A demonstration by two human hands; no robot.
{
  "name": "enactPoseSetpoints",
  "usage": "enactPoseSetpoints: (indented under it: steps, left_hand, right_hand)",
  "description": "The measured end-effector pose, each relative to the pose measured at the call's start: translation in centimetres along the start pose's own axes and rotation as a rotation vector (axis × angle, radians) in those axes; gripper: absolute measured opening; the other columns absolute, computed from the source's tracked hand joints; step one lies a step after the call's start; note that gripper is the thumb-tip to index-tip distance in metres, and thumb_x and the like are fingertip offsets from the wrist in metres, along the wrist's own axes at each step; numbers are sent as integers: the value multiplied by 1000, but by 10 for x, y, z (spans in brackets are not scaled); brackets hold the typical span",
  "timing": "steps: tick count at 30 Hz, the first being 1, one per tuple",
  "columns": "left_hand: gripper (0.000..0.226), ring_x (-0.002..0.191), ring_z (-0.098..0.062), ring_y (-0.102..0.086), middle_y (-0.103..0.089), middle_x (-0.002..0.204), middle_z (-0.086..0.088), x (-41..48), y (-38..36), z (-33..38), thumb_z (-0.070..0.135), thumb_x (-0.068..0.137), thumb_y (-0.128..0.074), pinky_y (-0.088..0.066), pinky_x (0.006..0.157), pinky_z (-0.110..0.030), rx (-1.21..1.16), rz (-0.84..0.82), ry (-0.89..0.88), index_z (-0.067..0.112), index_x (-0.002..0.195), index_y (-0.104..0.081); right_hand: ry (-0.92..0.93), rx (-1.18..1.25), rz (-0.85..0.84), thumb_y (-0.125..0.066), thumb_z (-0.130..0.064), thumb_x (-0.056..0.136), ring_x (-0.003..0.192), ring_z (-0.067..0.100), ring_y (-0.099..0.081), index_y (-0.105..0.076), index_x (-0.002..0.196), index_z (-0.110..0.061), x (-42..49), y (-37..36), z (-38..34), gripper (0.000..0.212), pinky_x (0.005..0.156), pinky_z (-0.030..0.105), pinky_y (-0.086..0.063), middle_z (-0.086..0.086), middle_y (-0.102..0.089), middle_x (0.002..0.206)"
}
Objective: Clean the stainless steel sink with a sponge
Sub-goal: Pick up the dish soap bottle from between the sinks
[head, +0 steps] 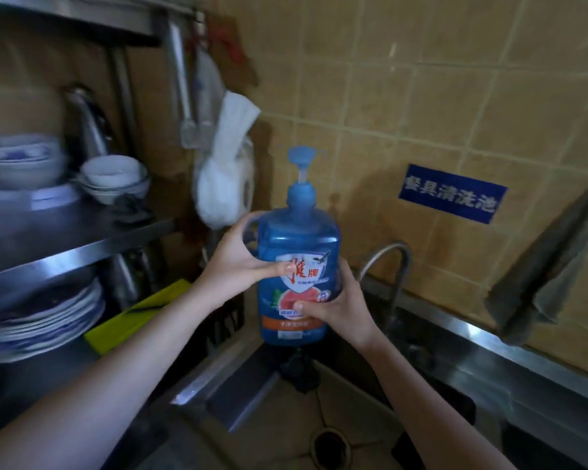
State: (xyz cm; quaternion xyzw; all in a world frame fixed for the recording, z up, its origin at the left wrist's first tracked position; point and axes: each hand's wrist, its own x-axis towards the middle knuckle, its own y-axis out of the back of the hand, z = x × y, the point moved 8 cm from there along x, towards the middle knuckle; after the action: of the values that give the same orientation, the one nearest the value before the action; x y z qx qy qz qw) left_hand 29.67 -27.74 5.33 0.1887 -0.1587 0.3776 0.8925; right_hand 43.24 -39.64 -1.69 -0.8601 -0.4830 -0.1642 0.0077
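Fingers (287, 268) of the left hand (238, 262) wrap the handle side of a blue pump bottle of dish detergent (297, 245), the thumb pressed flat across its label at frame centre. The right hand (336, 307) cups the bottle's lower right side, its fingers curled closed against the label beneath the left thumb. Both hands hold the bottle upright and lifted clear of any surface, above the corner of the stainless steel sink (421, 337), whose basin fills the lower centre and lower right of the frame. A round drain (330, 442) lies in the basin floor at bottom centre. A curved faucet (392, 262) rises from the sink's back rim, just right of the bottle. Behind it a wall of tan tiles (421, 96) carries a blue sign with white characters (452, 193) at centre right. A grey cloth (550, 266) hangs at the right edge. At left, steel shelves (82, 245) bear stacked bowls (114, 178) and plates (48, 317); a yellow-green board (140, 313) rests on the counter below. A white bag (224, 174) hangs at upper centre. No sponge can be made out.
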Motion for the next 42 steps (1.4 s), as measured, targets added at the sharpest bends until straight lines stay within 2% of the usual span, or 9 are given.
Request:
enactPoseSetpoints:
  steps: [5, 8, 11, 18, 23, 32, 34, 38, 42]
  left_hand:
    - [71, 97, 9, -59, -65, 102, 25, -30, 96, 2, 44, 45, -90, -47, 71, -6, 69, 171, 25, 46, 105, -54]
    - [77, 104, -3, -61, -65, 110, 15, -49, 151, 0, 45, 43, -90, -53, 85, -24, 81, 255, 55, 39, 112, -54]
    - [81, 108, -13, -61, -65, 115, 6, -67, 199, 0, 41, 43, -90, -51, 92, -39, 96, 317, 51, 31, 116, -54]
    - [70, 93, 12, -60, -65, 101, 21, -102, 297, -4, 22, 51, -90, -49, 68, -7, 157, 403, 86, 37, 108, -53]
    - [86, 97, 10, -57, -59, 115, 12, -103, 348, -7, 26, 52, -90, -46, 68, -3, 225, 419, 86, 25, 127, -48]
    - [80, 88, 24, -53, -55, 107, 22, -59, 394, -17, 23, 54, -90, -44, 62, 0, 250, 500, 29, 30, 121, -48]
    - [80, 92, 18, -55, -58, 108, 20, -47, 403, -27, 24, 51, -91, -47, 67, -4, 258, 533, 29, 33, 119, -48]
    - [88, 105, -4, -60, -61, 119, 4, -15, 423, -55, 26, 48, -92, -52, 85, -26, 251, 574, 43, 27, 125, -48]
    - [86, 106, -4, -58, -60, 119, 9, 20, 445, -80, 36, 48, -90, -53, 89, -33, 280, 571, 83, 39, 120, -45]
  right_hand:
    - [6, 96, -122, -89, -25, 48, 108, 26, -65, -46, 126, -15, 19, -93, -17, 89, 88, 39, -56, 9, -65, 118]
    - [7, 109, -228, -88, -21, 52, 107, 22, -66, -45, 129, -15, 27, -151, -30, 88, 83, 31, -58, 7, -66, 118]
    - [18, 115, -301, -84, -3, 61, 105, 18, -66, -43, 132, -13, 35, -202, -39, 83, 81, 27, -57, 6, -65, 118]
    - [49, 147, -408, -80, 9, 63, 105, 18, -65, -44, 130, -9, 49, -308, -58, 79, 85, 27, -56, 10, -64, 118]
    - [81, 175, -441, -76, 13, 66, 105, 19, -65, -42, 131, -5, 64, -360, -69, 75, 82, 24, -56, 13, -63, 119]
    - [129, 177, -511, -74, 10, 71, 106, 18, -66, -45, 131, -13, 134, -396, -79, 71, 82, 27, -56, 8, -64, 119]
    - [142, 177, -524, -74, 9, 70, 106, 19, -66, -46, 129, -14, 155, -403, -73, 69, 83, 28, -56, 7, -65, 118]
    - [148, 158, -549, -79, 0, 68, 103, 14, -67, -51, 123, -22, 199, -419, -58, 65, 78, 23, -55, -1, -69, 111]
    - [137, 146, -563, -82, -8, 67, 102, 9, -67, -52, 120, -31, 245, -436, -45, 64, 76, 18, -55, -9, -70, 109]
